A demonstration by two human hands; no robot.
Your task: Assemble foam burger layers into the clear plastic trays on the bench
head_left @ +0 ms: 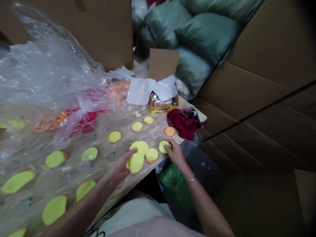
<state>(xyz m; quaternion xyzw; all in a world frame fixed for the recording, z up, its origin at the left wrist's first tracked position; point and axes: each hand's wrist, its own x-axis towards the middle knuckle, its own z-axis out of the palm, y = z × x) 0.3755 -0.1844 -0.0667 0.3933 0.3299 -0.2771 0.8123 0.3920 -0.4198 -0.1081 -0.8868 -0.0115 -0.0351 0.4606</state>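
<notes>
Several flat yellow foam discs (136, 163) are fanned out in my left hand (122, 163), its thumb on top of them. Over to the right, my right hand (175, 152) pinches a single yellow disc (163, 147) by its edge, low over the table. Between the hands lies another yellow disc (151, 154) on an orange piece. Just beyond my right fingers, an orange disc (169, 131) rests without a yellow one on it. Rows of yellow discs (56, 159), many with orange edges beneath, spread leftward in clear plastic trays among small grey pieces (66, 178).
A yellow printed box (164, 107) with its lid up holds packed items. Dark red cloth (182, 123) lies at the table's right corner. Clear plastic bags (49, 72) heap at the left. Cartons (261, 59) line the right; stuffed green sacks (207, 36) are piled behind.
</notes>
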